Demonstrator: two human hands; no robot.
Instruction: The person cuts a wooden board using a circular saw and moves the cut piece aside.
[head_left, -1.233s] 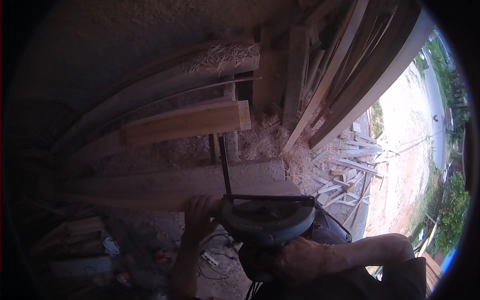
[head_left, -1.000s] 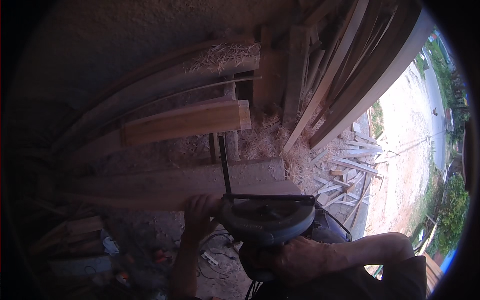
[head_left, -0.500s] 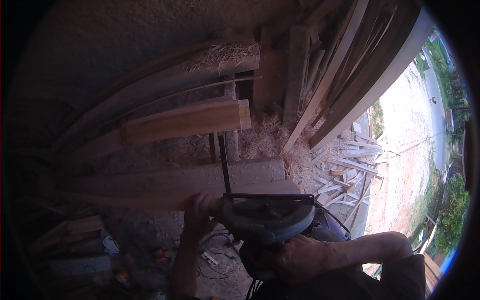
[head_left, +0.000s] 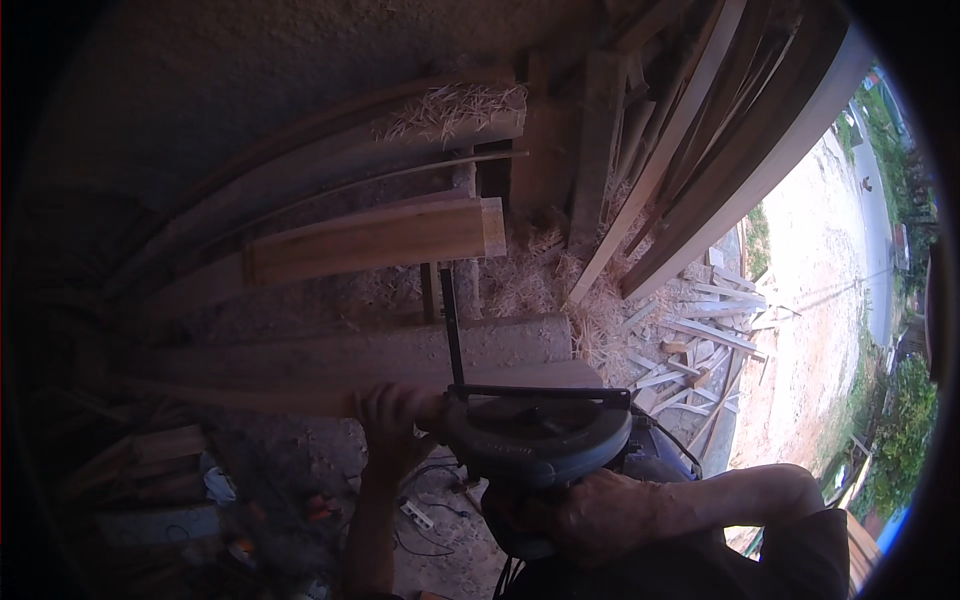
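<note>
A circular saw with a dark rounded guard rests at the near edge of a long wooden plank. A thin black bar reaches away from the saw across the wood. My right hand is closed on the saw's rear handle, which it partly hides. Just left of the saw, my left hand curls its fingers over the plank's near edge; the thumb side is dim. Blade and cut line are out of sight under the saw.
Beyond lies a squared timber on supports. Long boards lean at the far right, above scattered offcuts. Wood shavings cover a beam at the back. On the ground at near left are a power strip and cables.
My left hand has shifted slightly left along the plank's edge, its fingers a little more spread. The saw and my right hand have hardly moved.
</note>
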